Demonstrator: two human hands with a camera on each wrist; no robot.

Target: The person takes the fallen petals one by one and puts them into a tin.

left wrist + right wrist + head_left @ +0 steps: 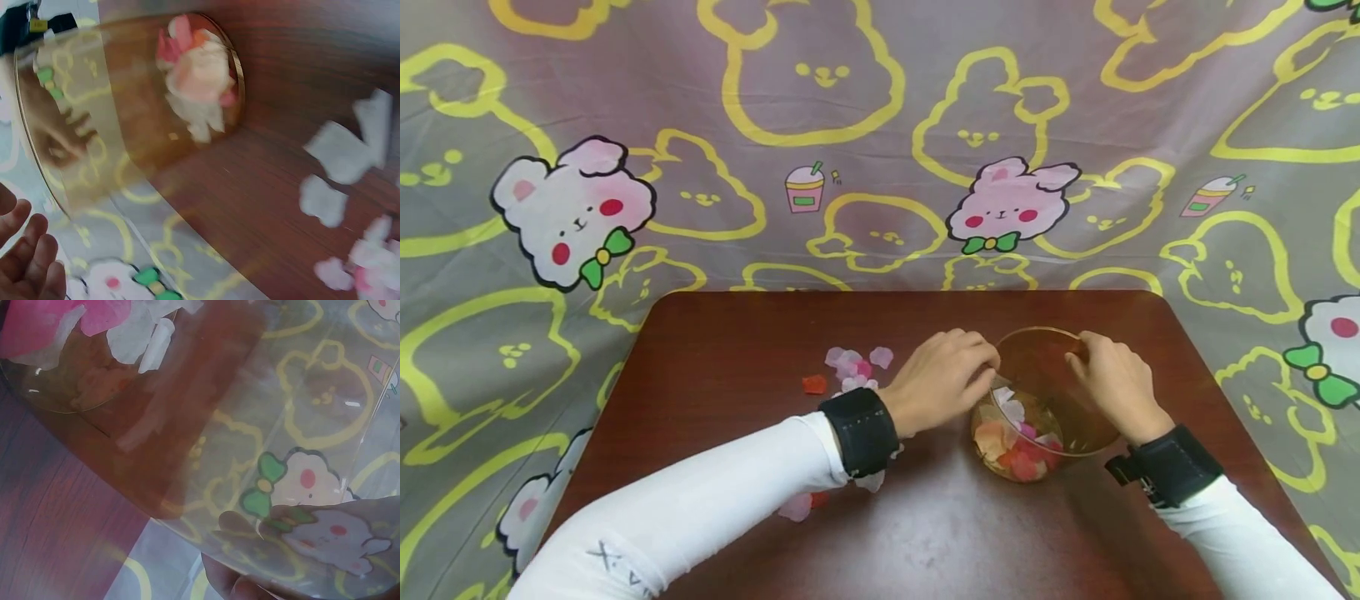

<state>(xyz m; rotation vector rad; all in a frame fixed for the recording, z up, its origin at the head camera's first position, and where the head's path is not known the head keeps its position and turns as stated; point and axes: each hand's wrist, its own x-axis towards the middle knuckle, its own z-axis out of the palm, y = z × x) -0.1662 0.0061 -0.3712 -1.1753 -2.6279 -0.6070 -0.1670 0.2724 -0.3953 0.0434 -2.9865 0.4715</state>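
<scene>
Both hands at glass bowl [1051, 392] rim: right hand [1116, 382] grips, left hand [946, 379] touches.

No readable text anywhere, only a faint, possibly "X"-like mark on the left sleeve [601, 554].

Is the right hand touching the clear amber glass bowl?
Touching. In the head view the right hand hooks its fingers over the far rim of the tilted clear amber glass bowl.
</scene>
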